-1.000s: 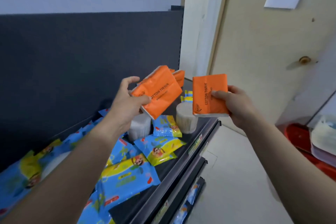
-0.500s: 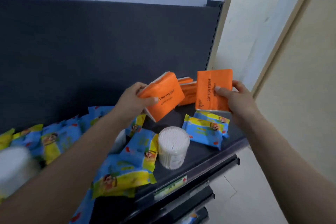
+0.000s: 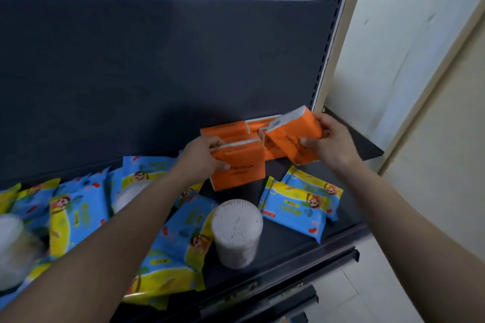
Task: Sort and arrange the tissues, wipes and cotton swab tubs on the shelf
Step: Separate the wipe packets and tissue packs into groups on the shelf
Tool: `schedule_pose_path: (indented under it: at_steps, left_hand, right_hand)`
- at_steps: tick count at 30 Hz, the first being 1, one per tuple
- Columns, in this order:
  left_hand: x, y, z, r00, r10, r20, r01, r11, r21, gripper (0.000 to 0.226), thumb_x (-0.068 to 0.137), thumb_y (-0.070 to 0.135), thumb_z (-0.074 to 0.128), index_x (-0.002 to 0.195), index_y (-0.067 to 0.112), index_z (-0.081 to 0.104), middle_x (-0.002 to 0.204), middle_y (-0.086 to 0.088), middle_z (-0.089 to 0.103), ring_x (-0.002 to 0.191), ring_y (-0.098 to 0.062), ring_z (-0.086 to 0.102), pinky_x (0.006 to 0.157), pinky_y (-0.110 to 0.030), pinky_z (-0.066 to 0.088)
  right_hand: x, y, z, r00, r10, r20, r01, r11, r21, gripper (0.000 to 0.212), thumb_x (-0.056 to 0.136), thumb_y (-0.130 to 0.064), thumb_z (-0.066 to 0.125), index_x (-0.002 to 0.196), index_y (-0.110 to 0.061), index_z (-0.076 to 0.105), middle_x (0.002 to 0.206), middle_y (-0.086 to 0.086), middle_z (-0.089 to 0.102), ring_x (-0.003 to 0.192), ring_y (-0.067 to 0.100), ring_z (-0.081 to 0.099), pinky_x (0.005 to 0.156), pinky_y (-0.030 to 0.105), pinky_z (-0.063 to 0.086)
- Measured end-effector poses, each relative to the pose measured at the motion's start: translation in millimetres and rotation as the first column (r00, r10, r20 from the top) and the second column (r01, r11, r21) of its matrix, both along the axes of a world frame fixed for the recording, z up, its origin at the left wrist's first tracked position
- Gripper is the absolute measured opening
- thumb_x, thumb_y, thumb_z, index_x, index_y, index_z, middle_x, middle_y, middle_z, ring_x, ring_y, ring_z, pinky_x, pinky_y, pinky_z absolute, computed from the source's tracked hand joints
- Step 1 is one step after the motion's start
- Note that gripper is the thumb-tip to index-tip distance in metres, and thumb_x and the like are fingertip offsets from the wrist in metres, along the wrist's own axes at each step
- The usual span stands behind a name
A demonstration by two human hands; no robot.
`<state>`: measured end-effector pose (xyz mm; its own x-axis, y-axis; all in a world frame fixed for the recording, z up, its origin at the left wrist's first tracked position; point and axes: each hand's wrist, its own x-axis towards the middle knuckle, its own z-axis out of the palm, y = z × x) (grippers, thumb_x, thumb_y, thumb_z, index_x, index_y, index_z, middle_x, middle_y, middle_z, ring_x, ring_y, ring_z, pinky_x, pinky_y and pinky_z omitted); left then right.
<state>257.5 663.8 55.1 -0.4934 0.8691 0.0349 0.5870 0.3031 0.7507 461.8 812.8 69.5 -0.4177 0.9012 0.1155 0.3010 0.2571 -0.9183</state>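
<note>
My left hand point(image 3: 200, 157) grips an orange tissue pack point(image 3: 240, 165) just above the dark shelf point(image 3: 288, 241). My right hand point(image 3: 332, 141) grips a second orange tissue pack point(image 3: 290, 136), tilted, near the shelf's far right corner. Behind them, more orange tissue packs point(image 3: 228, 130) stand against the back panel. Blue and yellow wipe packs point(image 3: 294, 207) lie in front of my right hand, and others point(image 3: 78, 212) are spread to the left. A white cotton swab tub point(image 3: 237, 231) stands near the shelf's front edge. A second tub point(image 3: 128, 194) is partly hidden behind my left arm.
The dark back panel point(image 3: 157, 73) closes off the rear of the shelf. A pale wall and door frame point(image 3: 393, 60) border the right end. A blurred white tub point(image 3: 13, 246) sits at the far left. Lower shelf edges point(image 3: 288, 296) jut out below.
Both hands have carried their orange packs down and back toward the orange packs at the back panel. The view has swung left along the shelf.
</note>
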Motion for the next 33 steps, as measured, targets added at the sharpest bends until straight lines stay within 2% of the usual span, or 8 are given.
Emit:
schedule_pose_path:
  at_steps: [5,9,12,14,17,20,26,33]
  left_hand:
    - [1,23,-4,0.987,-0.044,-0.155,0.032,0.996,-0.077,0.031,0.071,0.012,0.077,0.099,0.012,0.063,0.096,0.000,0.062,0.091,-0.016,0.056,0.071,-0.027,0.042]
    - [-2,27,-10,0.950,-0.020,-0.311,-0.018,0.993,-0.118,0.033,0.073,0.015,0.074,0.104,0.014,0.061,0.104,-0.003,0.059,0.099,-0.020,0.056,0.071,-0.025,0.036]
    - [-5,29,-14,0.920,0.039,-0.389,-0.100,0.986,-0.136,0.045,0.074,0.020,0.074,0.113,0.011,0.053,0.122,-0.010,0.051,0.110,-0.029,0.050,0.086,-0.033,0.041]
    - [-5,30,-17,0.912,0.074,-0.404,-0.139,0.981,-0.134,0.053,0.074,0.021,0.075,0.117,0.009,0.047,0.127,-0.013,0.044,0.112,-0.033,0.047,0.091,-0.038,0.041]
    - [0,31,-17,0.928,0.105,-0.357,-0.160,0.979,-0.128,0.047,0.073,0.022,0.076,0.107,0.011,0.045,0.120,-0.011,0.039,0.108,-0.030,0.048,0.086,-0.036,0.042]
    - [1,30,-14,0.946,0.140,-0.292,-0.179,0.977,-0.113,0.041,0.071,0.020,0.078,0.094,0.015,0.044,0.106,-0.003,0.037,0.098,-0.023,0.049,0.077,-0.028,0.039]
    - [9,29,-18,0.935,0.203,-0.290,-0.226,0.973,-0.047,0.041,0.069,0.012,0.077,0.101,0.010,0.051,0.106,-0.005,0.039,0.097,-0.025,0.052,0.082,-0.030,0.042]
    - [15,30,-19,0.921,0.250,-0.300,-0.279,0.959,-0.056,0.046,0.069,0.012,0.078,0.107,0.008,0.053,0.107,-0.005,0.037,0.100,-0.027,0.052,0.084,-0.024,0.036]
  right_hand:
    - [-8,36,-15,0.965,-0.017,0.263,-0.016,0.992,0.124,0.062,0.053,-0.031,0.066,0.110,-0.052,0.054,0.112,-0.004,0.063,0.108,0.026,0.058,0.097,0.056,0.043]
    - [-18,28,-3,0.887,-0.003,0.463,-0.095,0.977,0.189,0.055,0.070,-0.024,0.070,0.119,-0.044,0.056,0.127,-0.001,0.054,0.123,0.027,0.045,0.106,0.055,0.031]
    - [-25,37,-7,0.810,0.009,0.586,-0.188,0.951,0.245,0.058,0.078,-0.016,0.069,0.128,-0.040,0.051,0.131,0.001,0.051,0.127,0.030,0.036,0.106,0.049,0.023]
    - [-31,40,-9,0.778,0.027,0.627,-0.239,0.937,0.256,0.059,0.078,-0.017,0.069,0.129,-0.038,0.048,0.128,0.002,0.052,0.126,0.031,0.033,0.105,0.047,0.021]
    - [-36,45,-10,0.739,0.054,0.672,-0.296,0.921,0.251,0.054,0.078,-0.017,0.069,0.125,-0.028,0.045,0.116,0.003,0.052,0.124,0.029,0.034,0.104,0.045,0.021]
    - [-41,51,-10,0.692,0.088,0.716,-0.380,0.888,0.259,0.054,0.079,-0.015,0.067,0.127,-0.026,0.047,0.129,0.006,0.049,0.128,0.029,0.034,0.105,0.044,0.023]
    - [-45,58,-17,0.672,0.101,0.733,-0.469,0.824,0.317,0.053,0.080,-0.016,0.067,0.129,-0.017,0.047,0.126,0.012,0.045,0.118,0.032,0.038,0.097,0.045,0.040]
    - [-43,61,-17,0.637,0.153,0.756,-0.567,0.757,0.325,0.044,0.081,-0.022,0.065,0.124,-0.018,0.054,0.125,0.008,0.052,0.119,0.029,0.042,0.100,0.047,0.039]
